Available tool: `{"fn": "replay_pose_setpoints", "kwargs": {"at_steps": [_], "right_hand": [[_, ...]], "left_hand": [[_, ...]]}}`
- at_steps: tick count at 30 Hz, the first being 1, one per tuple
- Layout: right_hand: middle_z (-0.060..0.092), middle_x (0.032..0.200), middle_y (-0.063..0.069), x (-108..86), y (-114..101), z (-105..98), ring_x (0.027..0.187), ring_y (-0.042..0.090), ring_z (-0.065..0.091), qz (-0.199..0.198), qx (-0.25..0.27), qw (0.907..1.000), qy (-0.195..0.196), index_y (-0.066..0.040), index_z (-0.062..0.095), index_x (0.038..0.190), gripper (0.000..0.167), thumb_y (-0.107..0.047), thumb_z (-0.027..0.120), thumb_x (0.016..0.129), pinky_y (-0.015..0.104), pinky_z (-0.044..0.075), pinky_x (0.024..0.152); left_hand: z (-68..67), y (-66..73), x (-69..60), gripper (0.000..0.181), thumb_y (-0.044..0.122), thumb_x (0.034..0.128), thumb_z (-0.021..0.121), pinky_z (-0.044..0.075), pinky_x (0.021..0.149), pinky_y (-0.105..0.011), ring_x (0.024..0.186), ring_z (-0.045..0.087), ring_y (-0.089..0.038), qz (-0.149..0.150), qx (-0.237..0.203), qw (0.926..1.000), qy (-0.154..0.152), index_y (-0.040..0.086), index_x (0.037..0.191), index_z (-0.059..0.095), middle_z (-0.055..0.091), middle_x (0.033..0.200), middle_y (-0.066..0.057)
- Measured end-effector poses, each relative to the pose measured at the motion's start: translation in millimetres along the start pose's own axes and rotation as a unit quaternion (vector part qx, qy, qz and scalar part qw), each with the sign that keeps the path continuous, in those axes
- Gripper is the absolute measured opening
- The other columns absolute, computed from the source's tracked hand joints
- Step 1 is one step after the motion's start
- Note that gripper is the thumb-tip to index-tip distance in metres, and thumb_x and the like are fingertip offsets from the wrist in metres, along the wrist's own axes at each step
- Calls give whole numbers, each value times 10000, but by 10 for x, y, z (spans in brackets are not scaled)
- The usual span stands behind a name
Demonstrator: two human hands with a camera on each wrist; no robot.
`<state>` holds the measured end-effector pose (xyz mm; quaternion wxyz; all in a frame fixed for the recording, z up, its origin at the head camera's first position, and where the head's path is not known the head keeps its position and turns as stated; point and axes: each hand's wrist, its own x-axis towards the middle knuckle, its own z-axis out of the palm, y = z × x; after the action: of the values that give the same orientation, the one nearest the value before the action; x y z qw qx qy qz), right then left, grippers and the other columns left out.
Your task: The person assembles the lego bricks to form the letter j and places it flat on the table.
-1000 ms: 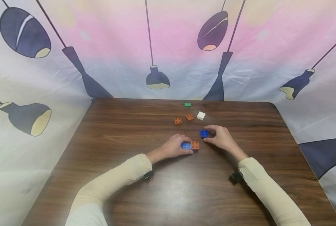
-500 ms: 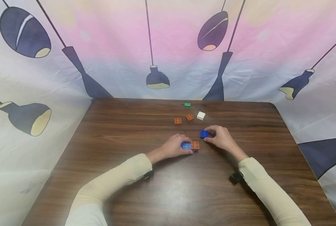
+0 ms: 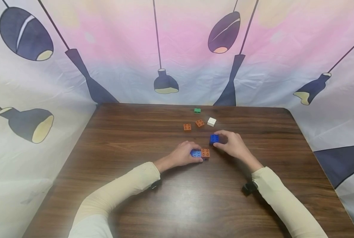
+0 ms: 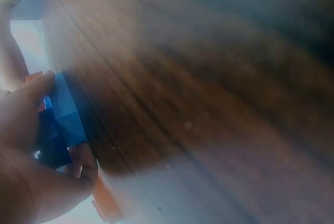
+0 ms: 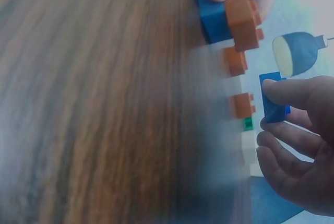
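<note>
In the head view the left hand [image 3: 184, 154] grips a joined block assembly with a light blue brick [image 3: 196, 154] and an orange brick [image 3: 205, 153] on its right end. Just beyond and to the right, the right hand [image 3: 232, 144] pinches a dark blue brick [image 3: 214, 139] between thumb and fingers. The right wrist view has this blue brick [image 5: 272, 97] raised off the table, apart from the assembly. Blue parts [image 4: 68, 110] of the assembly sit between thumb and fingers of the left hand [image 4: 36, 151] in the left wrist view.
Beyond the hands lie two orange bricks [image 3: 187, 127] [image 3: 199, 123], a white brick [image 3: 212, 122] and a green brick [image 3: 197, 110] near the far edge of the brown wooden table [image 3: 129, 129]. A curtain printed with lamps [image 3: 182, 43] hangs behind.
The right hand has lifted the dark blue brick and shifted it slightly left and away from the body. The left hand and its assembly have stayed in place.
</note>
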<state>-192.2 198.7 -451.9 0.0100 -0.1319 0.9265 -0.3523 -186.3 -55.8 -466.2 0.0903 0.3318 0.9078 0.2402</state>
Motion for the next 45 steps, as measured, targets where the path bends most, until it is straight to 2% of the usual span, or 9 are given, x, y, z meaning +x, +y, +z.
{"fn": "replay_pose_setpoints", "kwargs": {"at_steps": [9,18,25,37,45], "right_hand": [[719,1196,159,-77,-174,-23,1011,316,715,-250,86,9996,-70,-118,678,1303,420,-253,785,919,482,588,839],[737,1112,137,-180,-360,-10,922,270,720,-468,132,9987,-165,-113,676,1301,415,-225,783,916,439,598,777],[750,1075,100,-240,-419,32,910,239,712,-669,74,9975,-204,-101,699,1253,386,-210,803,897,444,587,786],[751,1112,62,-281,-366,139,1004,233,707,-718,71,9969,-305,-105,709,1227,364,-194,811,890,443,583,836],[749,1103,60,-296,-359,161,1008,232,703,-726,18,9968,-332,-106,713,1219,361,-208,815,888,447,574,836]], "left_hand": [[-4,1,5,510,418,881,794,483,850,-301,986,619,-159,77,1,10000,43,97,1266,701,728,1154,-28],[10,-7,6,492,411,880,797,473,834,-301,951,611,-148,145,84,9998,115,98,1250,708,732,1126,-22],[1,3,-4,486,416,890,790,480,872,-327,1001,618,-168,120,74,9998,114,97,1248,714,731,1149,-28],[20,-14,5,441,416,882,794,463,825,-291,944,604,-134,166,71,9997,131,133,1214,727,733,1087,7],[20,-27,13,444,421,885,790,472,853,-308,992,620,-151,174,73,9998,115,137,1219,724,735,1135,-4]]}}
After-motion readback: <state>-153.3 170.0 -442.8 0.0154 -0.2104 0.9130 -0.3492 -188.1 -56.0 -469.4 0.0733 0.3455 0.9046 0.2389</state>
